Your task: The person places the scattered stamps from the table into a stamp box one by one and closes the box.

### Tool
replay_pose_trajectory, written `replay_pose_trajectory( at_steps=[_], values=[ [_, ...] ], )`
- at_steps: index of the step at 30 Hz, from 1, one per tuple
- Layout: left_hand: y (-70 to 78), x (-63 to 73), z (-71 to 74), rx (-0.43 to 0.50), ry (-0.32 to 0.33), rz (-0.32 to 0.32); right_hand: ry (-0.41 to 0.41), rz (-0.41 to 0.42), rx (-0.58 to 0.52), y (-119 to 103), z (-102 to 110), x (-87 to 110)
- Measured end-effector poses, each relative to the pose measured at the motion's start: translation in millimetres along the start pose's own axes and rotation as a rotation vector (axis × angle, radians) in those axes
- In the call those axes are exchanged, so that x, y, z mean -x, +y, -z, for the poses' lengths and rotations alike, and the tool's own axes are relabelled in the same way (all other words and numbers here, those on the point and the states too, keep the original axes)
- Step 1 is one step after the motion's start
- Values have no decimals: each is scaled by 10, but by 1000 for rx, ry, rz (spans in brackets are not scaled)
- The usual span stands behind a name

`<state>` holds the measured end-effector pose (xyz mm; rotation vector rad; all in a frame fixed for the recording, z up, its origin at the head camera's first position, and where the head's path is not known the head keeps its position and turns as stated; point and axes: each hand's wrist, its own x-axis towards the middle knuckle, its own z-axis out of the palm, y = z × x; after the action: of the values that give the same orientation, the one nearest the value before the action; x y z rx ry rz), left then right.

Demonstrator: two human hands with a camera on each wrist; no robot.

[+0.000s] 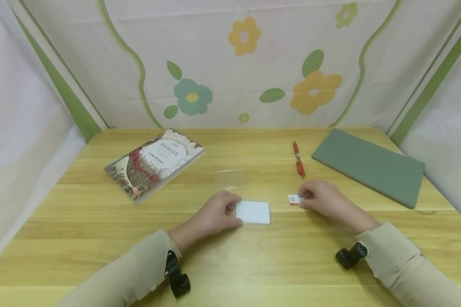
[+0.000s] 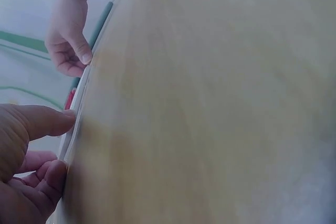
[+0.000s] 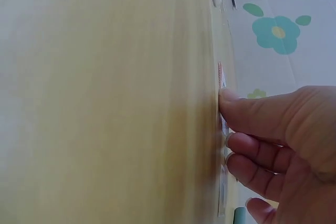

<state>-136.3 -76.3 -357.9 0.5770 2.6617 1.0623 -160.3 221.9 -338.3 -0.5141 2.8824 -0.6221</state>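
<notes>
A flat white piece (image 1: 253,212) with a clear rim is laid on the wooden table (image 1: 269,264), near the middle. Its left end is held by the left hand (image 1: 216,214), with the thumb at the near corner and a finger at the far corner. The gap between them is as wide as that short side. The white piece is kept flat, and it cannot be told how many layers are in it.

A small white and red card (image 1: 293,198) is pinched by the right hand (image 1: 324,198), with the thumb and fingers close together. The card is seen to the right of the white piece, apart from it. In the right wrist view, its thin edge is seen under the thumb.

A clear flat sheet (image 1: 231,179) is seen just behind the left hand. A red pen (image 1: 299,160) is laid behind the right hand. A green notebook (image 1: 369,166) is placed at the far right, and a picture book (image 1: 155,166) is placed at the far left. Flowers are printed on the cloth (image 1: 223,55) behind the table.
</notes>
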Motion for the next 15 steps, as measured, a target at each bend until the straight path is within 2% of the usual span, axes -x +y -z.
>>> replay_pose_trajectory(
  at_steps=[8, 15],
  values=[
    [12, -10, -3, 5, -8, 15, -14, -48, -34, 7, -5, -30],
    [17, -15, 0, -11, -5, 17, 14, -38, -21, 24, -21, -44]
  ],
)
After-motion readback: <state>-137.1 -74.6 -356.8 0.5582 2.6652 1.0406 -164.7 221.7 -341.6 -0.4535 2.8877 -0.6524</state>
